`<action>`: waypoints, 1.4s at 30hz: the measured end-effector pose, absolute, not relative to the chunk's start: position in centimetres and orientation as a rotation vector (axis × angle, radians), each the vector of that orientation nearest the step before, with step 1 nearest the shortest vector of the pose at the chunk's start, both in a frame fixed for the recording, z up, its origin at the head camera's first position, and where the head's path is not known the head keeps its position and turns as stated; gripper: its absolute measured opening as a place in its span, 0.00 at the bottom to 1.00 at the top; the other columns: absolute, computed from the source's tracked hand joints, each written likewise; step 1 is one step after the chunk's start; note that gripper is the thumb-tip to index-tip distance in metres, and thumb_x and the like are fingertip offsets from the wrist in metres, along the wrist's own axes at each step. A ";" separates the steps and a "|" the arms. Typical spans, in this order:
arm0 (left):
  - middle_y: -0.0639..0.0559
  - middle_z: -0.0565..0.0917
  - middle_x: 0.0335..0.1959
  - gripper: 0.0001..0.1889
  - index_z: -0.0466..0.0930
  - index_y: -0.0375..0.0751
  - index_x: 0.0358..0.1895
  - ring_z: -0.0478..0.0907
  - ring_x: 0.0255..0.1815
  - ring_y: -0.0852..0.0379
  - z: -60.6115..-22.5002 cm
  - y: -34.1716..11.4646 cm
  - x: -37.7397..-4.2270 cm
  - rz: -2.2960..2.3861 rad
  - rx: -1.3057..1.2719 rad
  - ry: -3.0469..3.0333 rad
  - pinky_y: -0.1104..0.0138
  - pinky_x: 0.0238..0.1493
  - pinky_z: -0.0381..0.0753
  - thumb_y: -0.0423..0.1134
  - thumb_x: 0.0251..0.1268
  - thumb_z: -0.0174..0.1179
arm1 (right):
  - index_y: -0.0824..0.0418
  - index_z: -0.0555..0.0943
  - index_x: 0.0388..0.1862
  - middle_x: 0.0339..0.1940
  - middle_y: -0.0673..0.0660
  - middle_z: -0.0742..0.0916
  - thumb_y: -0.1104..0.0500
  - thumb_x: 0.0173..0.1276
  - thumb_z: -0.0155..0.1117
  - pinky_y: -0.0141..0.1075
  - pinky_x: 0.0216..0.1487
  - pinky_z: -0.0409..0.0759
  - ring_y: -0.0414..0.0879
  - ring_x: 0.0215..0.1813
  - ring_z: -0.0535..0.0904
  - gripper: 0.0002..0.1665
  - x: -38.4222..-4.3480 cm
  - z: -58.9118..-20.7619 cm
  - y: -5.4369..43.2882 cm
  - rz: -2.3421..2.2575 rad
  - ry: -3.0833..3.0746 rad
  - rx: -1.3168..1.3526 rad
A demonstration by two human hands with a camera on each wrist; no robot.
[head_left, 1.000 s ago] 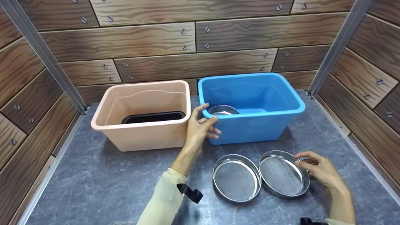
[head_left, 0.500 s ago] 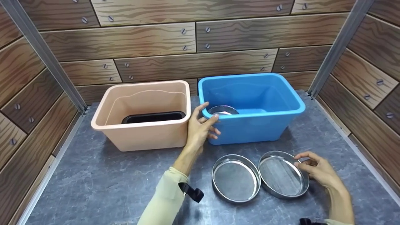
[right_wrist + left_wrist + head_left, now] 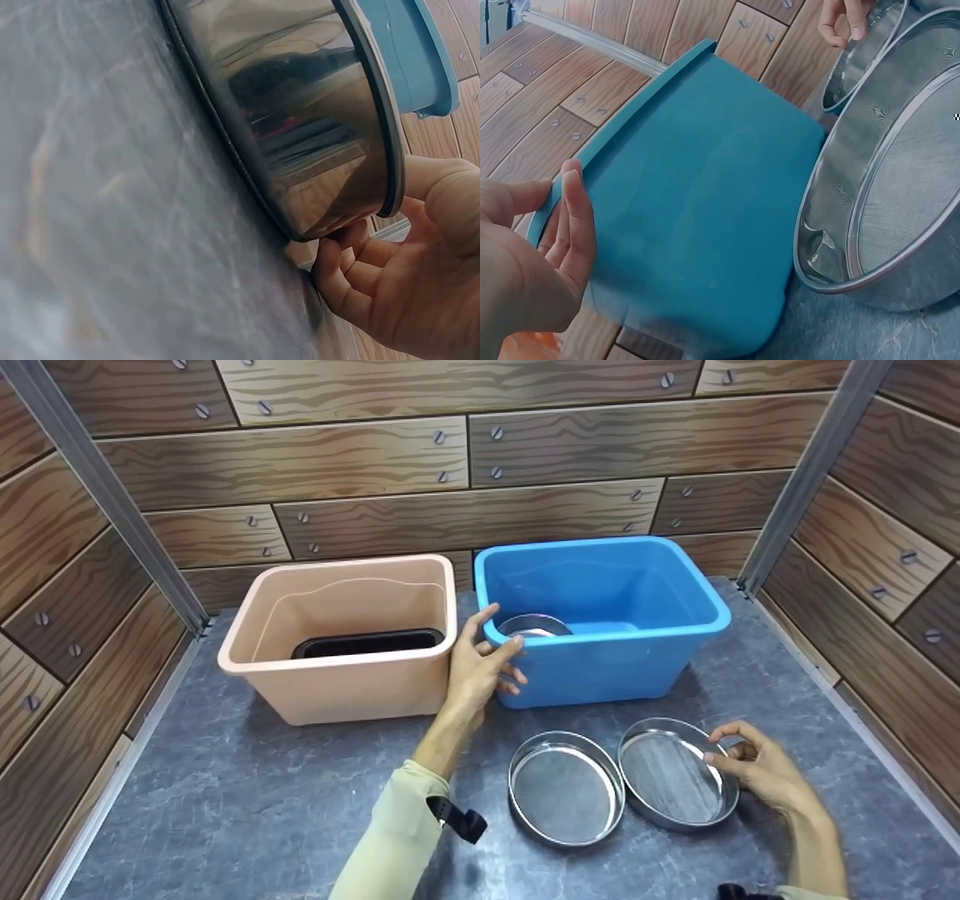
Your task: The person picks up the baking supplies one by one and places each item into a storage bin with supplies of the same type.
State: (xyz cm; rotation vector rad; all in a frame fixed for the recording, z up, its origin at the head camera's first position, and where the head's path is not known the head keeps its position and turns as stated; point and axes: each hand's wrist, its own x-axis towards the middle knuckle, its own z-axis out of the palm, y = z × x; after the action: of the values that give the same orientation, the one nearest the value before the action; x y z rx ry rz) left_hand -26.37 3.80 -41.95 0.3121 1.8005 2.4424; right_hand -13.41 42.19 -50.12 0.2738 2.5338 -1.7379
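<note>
Our left hand point(image 3: 472, 673) grips the blue bin point(image 3: 600, 671); our right hand point(image 3: 761, 765) pinches the nearer sieve point(image 3: 670, 780), nine o'clock from it.

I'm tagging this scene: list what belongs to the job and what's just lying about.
Likely in the job:
right sieve, in the right hand
left sieve
blue bin, rim held by the left hand
round metal piece inside

Probably just lying about:
peach bin
black tray inside it
</note>
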 end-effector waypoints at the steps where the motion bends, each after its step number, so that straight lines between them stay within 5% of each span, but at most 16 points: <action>1: 0.40 0.88 0.35 0.36 0.63 0.47 0.79 0.82 0.16 0.56 -42.0 3.8 -26.4 2.442 0.317 1.808 0.69 0.16 0.82 0.35 0.71 0.68 | 0.62 0.76 0.54 0.30 0.52 0.74 0.65 0.70 0.72 0.31 0.27 0.78 0.41 0.29 0.72 0.18 -13.4 -50.1 42.2 -1.738 2.541 0.264; 11: 0.39 0.88 0.35 0.36 0.64 0.48 0.79 0.82 0.16 0.56 -42.5 3.8 -26.6 2.456 0.397 1.813 0.69 0.16 0.82 0.34 0.71 0.68 | 0.70 0.72 0.58 0.31 0.54 0.77 0.70 0.65 0.72 0.33 0.29 0.82 0.41 0.32 0.75 0.26 -13.1 -50.4 42.2 -1.696 2.627 0.206; 42: 0.39 0.89 0.32 0.37 0.62 0.42 0.79 0.82 0.15 0.56 -42.6 3.7 -26.8 2.453 0.460 1.863 0.69 0.15 0.81 0.32 0.71 0.67 | 0.74 0.76 0.67 0.34 0.54 0.80 0.73 0.70 0.67 0.38 0.37 0.91 0.43 0.34 0.83 0.27 -12.5 -48.8 41.5 -2.162 2.369 0.047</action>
State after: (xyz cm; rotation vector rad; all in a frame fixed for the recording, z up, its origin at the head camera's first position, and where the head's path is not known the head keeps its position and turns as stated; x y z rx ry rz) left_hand -26.83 3.73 -42.63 0.4597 1.8634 2.4528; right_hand -12.46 41.52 -48.78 0.0467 2.3694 -2.1617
